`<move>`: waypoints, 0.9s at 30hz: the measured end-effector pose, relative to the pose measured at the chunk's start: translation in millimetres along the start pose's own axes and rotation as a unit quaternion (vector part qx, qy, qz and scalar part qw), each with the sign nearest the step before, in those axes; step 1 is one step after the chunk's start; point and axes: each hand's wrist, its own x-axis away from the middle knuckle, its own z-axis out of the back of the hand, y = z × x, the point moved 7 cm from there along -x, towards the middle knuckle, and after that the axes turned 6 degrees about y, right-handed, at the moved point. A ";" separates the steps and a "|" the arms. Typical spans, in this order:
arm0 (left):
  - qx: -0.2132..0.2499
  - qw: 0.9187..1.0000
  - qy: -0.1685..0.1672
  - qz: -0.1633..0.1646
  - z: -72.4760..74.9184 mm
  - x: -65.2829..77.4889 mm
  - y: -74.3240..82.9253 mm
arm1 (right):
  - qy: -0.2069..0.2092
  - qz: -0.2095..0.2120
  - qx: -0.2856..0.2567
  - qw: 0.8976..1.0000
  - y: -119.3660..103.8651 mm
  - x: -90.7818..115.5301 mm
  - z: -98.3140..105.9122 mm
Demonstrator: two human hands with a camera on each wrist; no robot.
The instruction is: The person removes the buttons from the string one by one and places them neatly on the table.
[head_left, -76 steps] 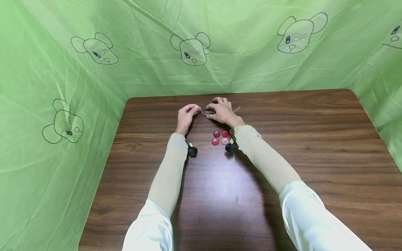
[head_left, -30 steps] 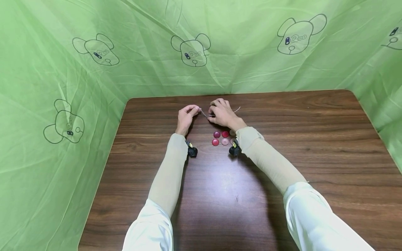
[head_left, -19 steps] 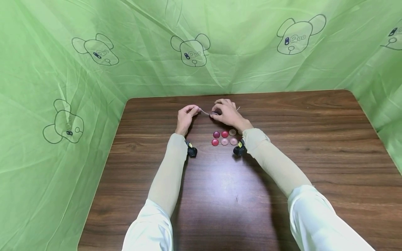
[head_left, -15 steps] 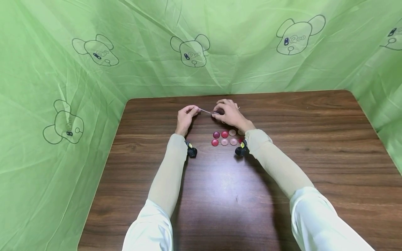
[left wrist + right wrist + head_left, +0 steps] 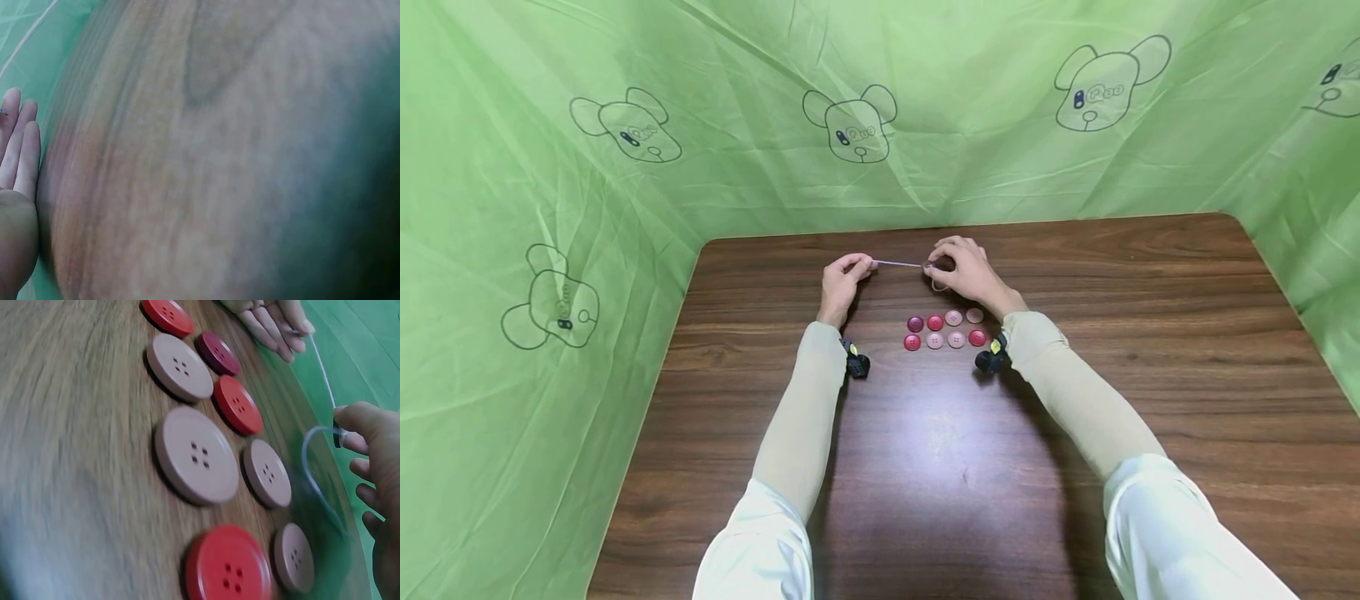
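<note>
A thin pale string [image 5: 898,264] runs taut between the hands, just above the far part of the table. My left hand [image 5: 842,286] pinches its left end between thumb and fingertips. My right hand [image 5: 967,268] pinches a small dark disc, seemingly a button [image 5: 338,434] seen edge-on, with the string passing at it. From the disc the slack string [image 5: 310,464] hangs in a curve, clear in the right wrist view. In the left wrist view only part of the left hand [image 5: 19,150] shows at the left edge.
Two rows of four-hole buttons lie nearer on the wooden table [image 5: 760,400]: a purple one [image 5: 915,324], red ones [image 5: 912,342] and pale pink ones [image 5: 956,340]. Green cloth [image 5: 865,196] hangs behind the table and at both sides.
My right hand has moved right along the string with the disc, and the string between the hands is longer and straight. The left hand stays nearly still. More buttons show beside the right wrist.
</note>
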 end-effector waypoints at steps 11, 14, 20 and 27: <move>0.001 1.000 -0.003 0.000 0.4 0.4 0.1 | 0.024 -0.012 -0.008 1.000 20.5 6.7 17.0; 0.003 1.000 -0.002 0.000 0.1 0.7 0.3 | 0.030 -0.020 -0.008 0.999 27.0 9.6 20.8; 0.001 1.000 -0.002 -0.004 -0.4 0.5 0.3 | 0.039 -0.028 -0.013 0.999 35.4 15.8 29.4; 0.003 1.000 -0.003 -0.008 -0.7 -1.0 -0.1 | 0.048 -0.038 -0.020 0.998 45.3 21.8 38.9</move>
